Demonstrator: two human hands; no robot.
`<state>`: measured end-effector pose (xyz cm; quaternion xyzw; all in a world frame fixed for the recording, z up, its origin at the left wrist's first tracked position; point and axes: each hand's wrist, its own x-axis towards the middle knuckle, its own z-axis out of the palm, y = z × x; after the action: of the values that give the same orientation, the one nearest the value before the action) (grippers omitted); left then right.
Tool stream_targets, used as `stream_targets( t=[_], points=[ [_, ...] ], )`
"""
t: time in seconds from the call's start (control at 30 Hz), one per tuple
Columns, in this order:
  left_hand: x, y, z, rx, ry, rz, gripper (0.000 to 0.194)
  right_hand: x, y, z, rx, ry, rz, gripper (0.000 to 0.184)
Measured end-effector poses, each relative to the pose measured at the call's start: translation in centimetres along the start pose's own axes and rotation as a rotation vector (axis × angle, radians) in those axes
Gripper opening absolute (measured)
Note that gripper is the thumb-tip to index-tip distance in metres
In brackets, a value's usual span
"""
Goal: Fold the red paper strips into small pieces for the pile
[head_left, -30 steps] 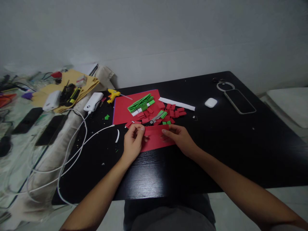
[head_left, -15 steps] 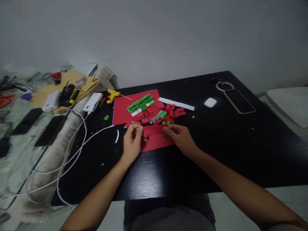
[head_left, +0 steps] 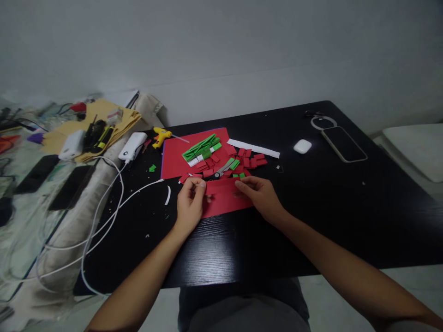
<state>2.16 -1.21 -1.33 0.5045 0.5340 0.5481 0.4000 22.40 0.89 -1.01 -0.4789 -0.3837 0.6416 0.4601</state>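
A sheet of red paper (head_left: 226, 203) with a fold along its far edge is held near the front of the black table. My left hand (head_left: 190, 200) pinches its left end between thumb and fingers. At the right end, my right hand (head_left: 259, 196) grips the folded edge the same way. Just beyond the paper lie scissors (head_left: 223, 170), partly covered, among several small folded red paper pieces (head_left: 246, 159) and a few green ones. Behind these, a bundle of folded green paper strips (head_left: 202, 148) rests on a larger red sheet (head_left: 173, 159).
A yellow glue gun (head_left: 161, 137) lies at the red sheet's far left corner. White cables (head_left: 121, 198) run from a power bank (head_left: 133, 146) on the left. A white paper strip (head_left: 254, 148), a white earphone case (head_left: 302, 146) and a phone (head_left: 344, 144) lie to the right.
The view has shifted very slightly. Both hands keep the same grip on the red paper, with no other visible difference.
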Motion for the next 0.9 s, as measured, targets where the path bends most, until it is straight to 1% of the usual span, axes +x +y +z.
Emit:
stream_targets(
  t=[0.17, 0.3, 0.5, 0.77, 0.9],
  points=[
    [0.00, -0.35, -0.12, 0.002, -0.025, -0.006, 0.026, 0.10, -0.11, 0.06, -0.002, 0.024, -0.040, 0.037],
    [0.06, -0.37, -0.07, -0.009, -0.016, -0.010, 0.026, 0.09, -0.16, 0.00, -0.012, 0.014, -0.065, 0.035],
    [-0.02, -0.23, -0.03, 0.016, -0.031, 0.005, 0.028, 0.20, -0.13, -0.19, 0.061, -0.015, -0.057, 0.029],
    [0.05, -0.37, 0.00, 0.002, -0.028, 0.002, 0.029, 0.25, -0.03, -0.11, 0.012, 0.011, -0.083, 0.030],
    [0.05, -0.23, -0.01, 0.006, -0.027, 0.003, 0.030, 0.28, 0.00, -0.18, 0.022, 0.022, -0.061, 0.030]
  ],
)
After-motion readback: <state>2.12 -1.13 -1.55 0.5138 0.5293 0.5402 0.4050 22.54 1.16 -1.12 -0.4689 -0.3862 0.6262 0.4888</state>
